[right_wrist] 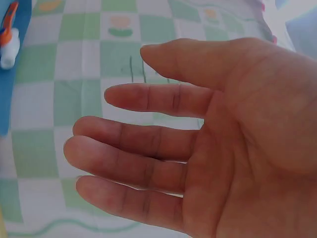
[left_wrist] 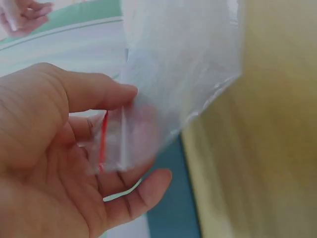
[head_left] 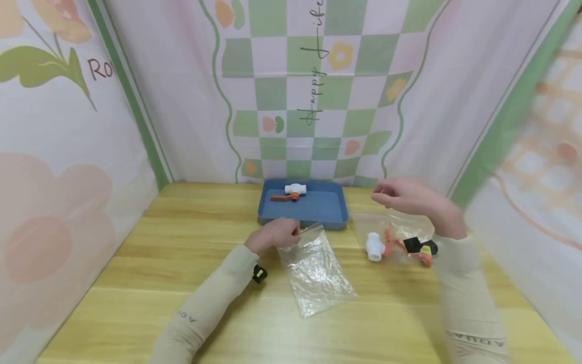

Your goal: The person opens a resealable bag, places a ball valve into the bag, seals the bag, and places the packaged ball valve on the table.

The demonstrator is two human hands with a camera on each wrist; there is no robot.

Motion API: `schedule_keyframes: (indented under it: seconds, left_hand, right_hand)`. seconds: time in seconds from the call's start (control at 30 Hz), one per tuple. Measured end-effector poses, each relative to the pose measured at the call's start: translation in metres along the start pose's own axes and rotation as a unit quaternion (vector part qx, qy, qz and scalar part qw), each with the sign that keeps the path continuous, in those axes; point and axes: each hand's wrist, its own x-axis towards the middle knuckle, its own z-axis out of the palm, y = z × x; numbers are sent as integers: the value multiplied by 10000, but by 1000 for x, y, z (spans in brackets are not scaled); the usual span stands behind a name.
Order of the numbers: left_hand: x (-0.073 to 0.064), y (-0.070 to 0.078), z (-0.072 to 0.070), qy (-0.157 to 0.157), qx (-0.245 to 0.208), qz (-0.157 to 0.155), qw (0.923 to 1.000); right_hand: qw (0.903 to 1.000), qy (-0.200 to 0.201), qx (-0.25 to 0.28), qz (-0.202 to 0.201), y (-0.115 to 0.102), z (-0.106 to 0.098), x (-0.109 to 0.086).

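Plastic bag (head_left: 316, 275) is stretching back from the left hand (head_left: 275, 234) toward the person, its long axis slanting a little to the right, and that left hand is easily the nearer: thumb and fingers are pinching the zip end, just beside the near edge of the blue tray (head_left: 325, 208). The right hand (head_left: 409, 197), well apart to the right, is hovering with fingers spread and gripping nothing. And the bag? It's looking thin, clear and crinkled, glinting over the bench (head_left: 200, 313), a red line (left_wrist: 103, 139) running across its mouth, no contents showing. Over right, a white fitting (head_left: 374, 246) and orange pieces (head_left: 388, 236) are sitting at a second clear bag (head_left: 364, 221); inside or on top, I can't tell.
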Motion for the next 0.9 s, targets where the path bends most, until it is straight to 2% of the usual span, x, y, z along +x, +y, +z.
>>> schedule_keyframes:
  seconds: [0.17, 0.3, 0.4, 0.47, 0.57, 0.7, 0.9]
  left_hand:
    - [-8, 7, -16, 109, -501, 437, 9977]
    - [-18, 19, -31, 608, -1011, 670, 9908]
    - [-25, 30, -41, 1210, -1333, 777, 9806]
    - [-28, 37, -46, 1615, -1431, 790, 9732]
    - [-33, 46, -51, 2063, -1491, 854, 9633]
    - [-38, 56, -55, 2420, -1588, 1092, 9509]
    - [-42, 64, -56, 2834, -1458, 1577, 9346]
  right_hand:
    - [9993, -3, 254, -286, -13, 10, 2]
    - [9984, -33, 350, -453, -28, 16, 3]
    - [9969, -19, 577, -540, -42, 22, 7]
    - [9950, 57, 755, -647, -51, 27, 11]
    - [9913, 239, 997, -823, -63, 37, 17]
    - [9835, 498, 1438, -980, -76, 47, 24]
    - [9631, 809, 2265, -1206, -89, 52, 31]
